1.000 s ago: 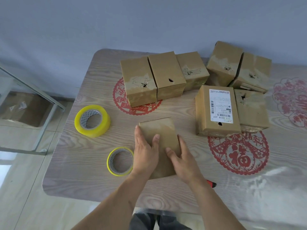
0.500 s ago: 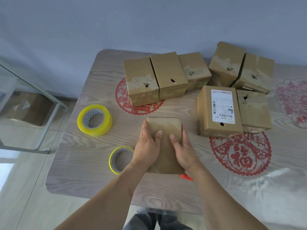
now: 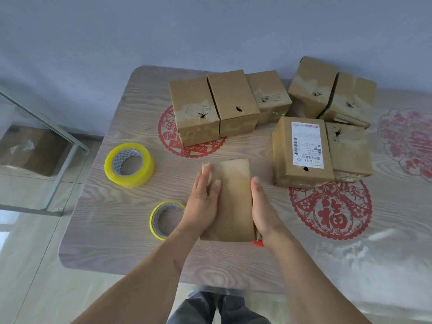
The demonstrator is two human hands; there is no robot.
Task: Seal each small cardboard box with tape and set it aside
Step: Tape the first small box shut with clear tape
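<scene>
I have the small cardboard box [image 3: 230, 199] lying flat near the front edge of the table [image 3: 117, 242], and both my hands are on it to keep it square, as I judge it, while the tape along its top is pressed down. My left hand [image 3: 204, 204] lies flat on the box's left part, fingers straight and together, pressing rather than gripping. My right hand [image 3: 261, 206] runs along the right edge with straight fingers against the side; whether the thumb hooks under I cannot tell. The thin tape roll [image 3: 166, 219] sits just beside my left wrist, touching or nearly so, and the thick yellow roll [image 3: 129, 165] lies further left and farther off, both within easy reach. A red tool [image 3: 258, 243], mostly hidden, peeps out under my right wrist. Farther back stand three boxes in a row [image 3: 230, 104], and to the right the labelled box [image 3: 301, 150] with more behind and beside it. That cluster crowds the far right, so setting this one aside means finding a gap between the groups, I think.
</scene>
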